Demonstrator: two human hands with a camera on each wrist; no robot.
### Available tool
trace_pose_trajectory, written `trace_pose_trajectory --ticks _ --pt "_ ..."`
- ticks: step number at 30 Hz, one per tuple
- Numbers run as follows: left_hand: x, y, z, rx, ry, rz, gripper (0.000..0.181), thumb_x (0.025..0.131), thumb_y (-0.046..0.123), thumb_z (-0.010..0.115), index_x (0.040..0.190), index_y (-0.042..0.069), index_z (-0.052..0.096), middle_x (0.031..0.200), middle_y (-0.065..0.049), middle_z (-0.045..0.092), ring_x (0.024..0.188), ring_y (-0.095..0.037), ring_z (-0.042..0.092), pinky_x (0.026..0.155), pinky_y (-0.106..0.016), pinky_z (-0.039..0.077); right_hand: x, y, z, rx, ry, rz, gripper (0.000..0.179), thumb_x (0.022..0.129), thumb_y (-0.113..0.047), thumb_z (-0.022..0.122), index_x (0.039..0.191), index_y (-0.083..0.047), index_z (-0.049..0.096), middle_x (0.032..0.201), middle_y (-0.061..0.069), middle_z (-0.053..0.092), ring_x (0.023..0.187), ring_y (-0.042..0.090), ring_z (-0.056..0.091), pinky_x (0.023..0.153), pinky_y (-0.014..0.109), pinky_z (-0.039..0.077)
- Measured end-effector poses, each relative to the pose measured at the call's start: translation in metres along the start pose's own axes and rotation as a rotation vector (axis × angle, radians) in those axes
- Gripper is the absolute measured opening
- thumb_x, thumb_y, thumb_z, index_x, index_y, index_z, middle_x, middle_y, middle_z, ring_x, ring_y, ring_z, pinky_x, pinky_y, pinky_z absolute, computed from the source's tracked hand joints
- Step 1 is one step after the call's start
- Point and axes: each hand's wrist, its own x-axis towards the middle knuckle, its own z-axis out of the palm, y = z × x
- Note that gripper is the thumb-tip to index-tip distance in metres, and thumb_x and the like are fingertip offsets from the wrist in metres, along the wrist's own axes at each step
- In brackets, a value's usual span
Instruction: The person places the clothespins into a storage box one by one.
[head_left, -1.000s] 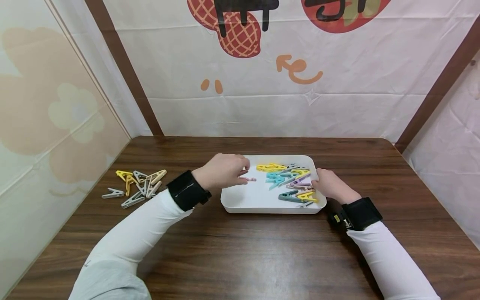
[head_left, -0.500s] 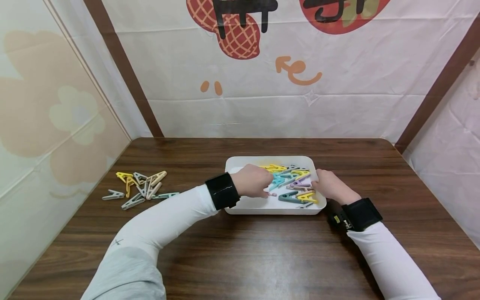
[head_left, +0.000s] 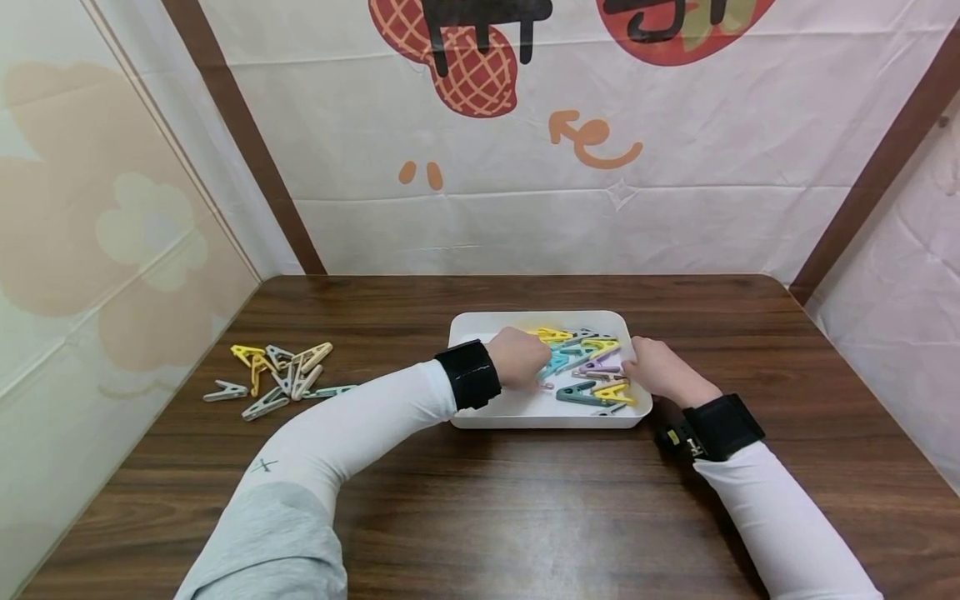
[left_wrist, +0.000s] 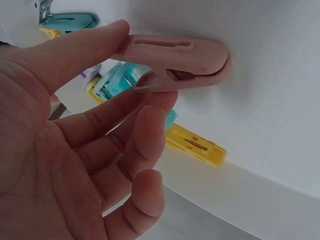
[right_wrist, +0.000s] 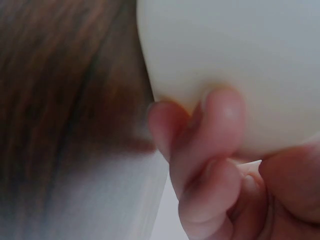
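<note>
A pink clothespin (left_wrist: 175,55) is pinched between the thumb and index finger of my left hand (head_left: 519,358), low over the left part of the white tray (head_left: 468,410). In the head view the hand hides most of that clothespin. My right hand (head_left: 663,371) grips the tray's right side, fingers against its outer wall (right_wrist: 240,60) in the right wrist view. Several clothespins lie in the tray's right half, among them a yellow one (head_left: 553,334), a teal one (head_left: 557,362), a purple one (head_left: 600,365) and a dark green one (head_left: 579,393).
On the wooden table (head_left: 570,517), a pile of clothespins (head_left: 288,367) in yellow, grey and beige lies to the left. A green clothespin (head_left: 330,392) sits at its near right, close to my left sleeve (head_left: 375,417). A printed cloth (head_left: 525,225) hangs behind the table.
My left hand has moved right across the tray with the pink clothespin, then slightly farther right. The tray's visible left side is uncovered differently; my right hand stays put.
</note>
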Motion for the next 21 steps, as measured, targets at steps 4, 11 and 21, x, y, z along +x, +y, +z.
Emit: trace_pose_trajectory --ticks 4,11,21 --pt "0.0019 -0.0013 0.0006 -0.002 0.007 -0.008 0.024 0.089 0.030 0.068 0.104 0.012 0.068 0.088 0.001 0.062 0.074 -0.015 0.052 0.067 -0.028 0.042 -0.0001 -0.0005 -0.0003 -0.002 0.001 0.000 0.048 0.100 -0.013 0.049 0.134 0.017 0.035 0.113 0.029 0.052 0.081 0.028 0.058 0.056 0.030 0.046" --pt "0.0045 -0.0053 0.0003 -0.007 0.010 -0.051 0.023 0.087 0.029 0.071 0.103 0.012 0.068 0.085 0.002 0.061 0.076 -0.015 0.053 0.070 -0.028 0.042 0.0009 0.0006 0.0008 -0.019 0.008 -0.004 0.048 0.100 -0.013 0.049 0.134 0.018 0.035 0.118 0.031 0.052 0.090 0.031 0.056 0.064 0.033 0.048" --pt "0.0043 -0.0053 -0.0040 0.034 0.000 -0.071 0.035 0.088 0.038 0.070 0.111 0.012 0.068 0.094 0.000 0.066 0.080 -0.015 0.055 0.072 -0.028 0.043 0.0012 0.0016 0.0019 -0.021 0.012 -0.009 0.050 0.100 -0.013 0.049 0.135 0.018 0.034 0.123 0.033 0.050 0.095 0.032 0.055 0.070 0.036 0.048"
